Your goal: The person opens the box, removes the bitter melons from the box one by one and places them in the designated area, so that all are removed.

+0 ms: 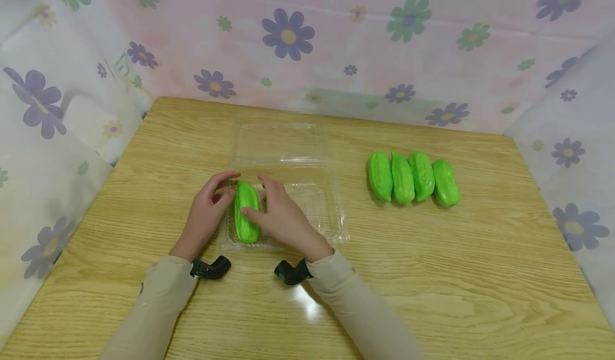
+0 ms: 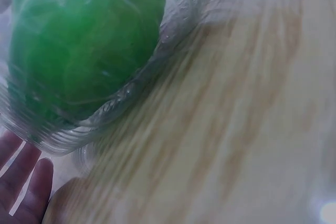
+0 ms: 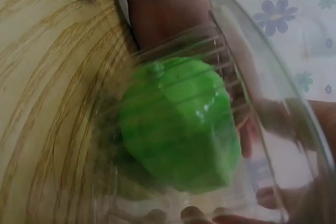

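Note:
A clear plastic clamshell box (image 1: 307, 200) lies on the table with its lid (image 1: 281, 140) folded back. Inside, at the left end, rests a bright green, ribbed, elongated fruit (image 1: 247, 218), which the right wrist view shows through the clear wall as a rounded green fruit (image 3: 181, 124). Left of it my left hand (image 1: 206, 210) arches over the box's side, fingertips close to the fruit's far end. My right hand (image 1: 283, 216) reaches over the box from the right, thumb on the fruit and fingers spread apart. Neither hand is closed round the fruit.
Several more of the green fruits (image 1: 403, 181) lie side by side in a row on the wooden table (image 1: 432, 274), right of the box. A flower-print cloth (image 1: 336, 45) hangs behind the table and at both sides. Each wrist wears a dark camera mount (image 1: 211, 268).

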`<state>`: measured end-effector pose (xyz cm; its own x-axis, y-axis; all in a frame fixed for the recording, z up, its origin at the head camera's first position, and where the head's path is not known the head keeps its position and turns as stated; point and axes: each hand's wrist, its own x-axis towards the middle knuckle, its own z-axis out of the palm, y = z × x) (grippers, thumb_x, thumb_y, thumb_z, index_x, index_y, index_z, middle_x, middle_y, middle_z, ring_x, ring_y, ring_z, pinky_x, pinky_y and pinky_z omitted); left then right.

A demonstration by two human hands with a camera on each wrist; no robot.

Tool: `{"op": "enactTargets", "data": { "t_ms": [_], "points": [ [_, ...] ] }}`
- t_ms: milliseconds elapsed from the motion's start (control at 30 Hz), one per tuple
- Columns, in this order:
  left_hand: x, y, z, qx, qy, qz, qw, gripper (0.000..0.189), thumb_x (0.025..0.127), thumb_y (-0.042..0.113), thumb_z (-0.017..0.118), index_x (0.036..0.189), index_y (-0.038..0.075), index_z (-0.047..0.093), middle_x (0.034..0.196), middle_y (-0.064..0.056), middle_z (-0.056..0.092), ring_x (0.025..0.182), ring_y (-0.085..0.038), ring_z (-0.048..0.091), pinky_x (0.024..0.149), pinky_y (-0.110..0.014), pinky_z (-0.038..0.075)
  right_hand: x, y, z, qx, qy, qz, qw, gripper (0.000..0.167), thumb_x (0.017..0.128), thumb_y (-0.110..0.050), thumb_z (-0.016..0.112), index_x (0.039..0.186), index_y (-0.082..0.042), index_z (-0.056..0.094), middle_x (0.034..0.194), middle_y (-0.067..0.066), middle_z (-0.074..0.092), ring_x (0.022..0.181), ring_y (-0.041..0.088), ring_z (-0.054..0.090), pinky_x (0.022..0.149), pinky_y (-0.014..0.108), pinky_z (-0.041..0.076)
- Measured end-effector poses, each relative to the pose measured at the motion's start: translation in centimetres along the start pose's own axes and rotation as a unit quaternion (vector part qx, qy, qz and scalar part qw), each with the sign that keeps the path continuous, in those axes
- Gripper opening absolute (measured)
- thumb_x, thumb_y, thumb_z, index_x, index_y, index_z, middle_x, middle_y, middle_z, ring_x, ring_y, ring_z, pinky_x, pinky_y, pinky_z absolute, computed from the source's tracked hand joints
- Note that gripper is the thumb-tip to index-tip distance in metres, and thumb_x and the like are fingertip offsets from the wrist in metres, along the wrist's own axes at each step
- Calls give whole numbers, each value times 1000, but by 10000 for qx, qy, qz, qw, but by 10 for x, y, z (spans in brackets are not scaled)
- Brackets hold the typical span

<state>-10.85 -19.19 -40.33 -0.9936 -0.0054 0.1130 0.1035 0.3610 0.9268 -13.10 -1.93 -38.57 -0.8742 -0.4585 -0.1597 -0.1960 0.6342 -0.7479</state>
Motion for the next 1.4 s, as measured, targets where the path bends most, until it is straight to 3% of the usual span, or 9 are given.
{"op": "enactTargets", "data": {
  "t_ms": [267, 600, 833, 1000, 1200, 1400],
  "points": [
    [1, -1, 1, -92, 17, 127, 9999, 35, 91, 10, 48, 126, 9, 48, 126, -8, 48, 114, -21, 44, 88, -41, 40, 4, -1, 4, 393, -250, -23, 9989, 83, 79, -48, 60, 143, -19, 15, 135, 4, 33, 106, 13, 50, 80, 30, 45],
    [1, 0, 0, -85, 7, 154, 9998, 34, 92, 9, 47, 126, 7, 48, 126, -7, 48, 115, -18, 43, 88, -38, 39, 5, 0, 4, 515, -705, -8, 9962, 89, 78, -51, 60, 144, -19, 10, 129, 2, 45, 103, 10, 50, 81, 31, 44],
    [0, 0, 0, -67, -17, 122, 9999, 35, 92, 10, 47, 127, 9, 47, 127, -5, 48, 113, -17, 44, 86, -33, 40, 5, 1, 5, 588, -951, -458, 9927, 86, 79, -49, 60, 143, -14, 14, 119, -1, 46, 95, 8, 50, 77, 27, 45],
    [3, -11, 0, -159, -38, 122, 9998, 35, 92, 12, 48, 127, 13, 48, 127, 0, 48, 114, -15, 44, 87, -34, 40, 5, 1, 5, 617, -1061, -485, 9913, 89, 78, -50, 61, 143, -13, 13, 118, -2, 45, 94, 8, 50, 75, 26, 45],
    [8, -30, 2, -76, 30, 117, 9999, 34, 92, 17, 48, 126, 22, 49, 124, 11, 48, 113, -8, 44, 88, -33, 40, 5, 2, 4, 646, -999, -583, 9912, 81, 77, -45, 65, 140, -17, 22, 105, -6, 50, 88, 9, 53, 72, 26, 45],
    [8, -32, 3, -74, 112, 59, 9999, 33, 93, 21, 46, 125, 22, 49, 124, 12, 48, 111, -9, 44, 87, -36, 40, 5, 2, 4, 350, -862, -429, 9947, 86, 75, -40, 68, 141, -14, 21, 112, -4, 51, 93, 8, 51, 77, 26, 44]
  ]
}}
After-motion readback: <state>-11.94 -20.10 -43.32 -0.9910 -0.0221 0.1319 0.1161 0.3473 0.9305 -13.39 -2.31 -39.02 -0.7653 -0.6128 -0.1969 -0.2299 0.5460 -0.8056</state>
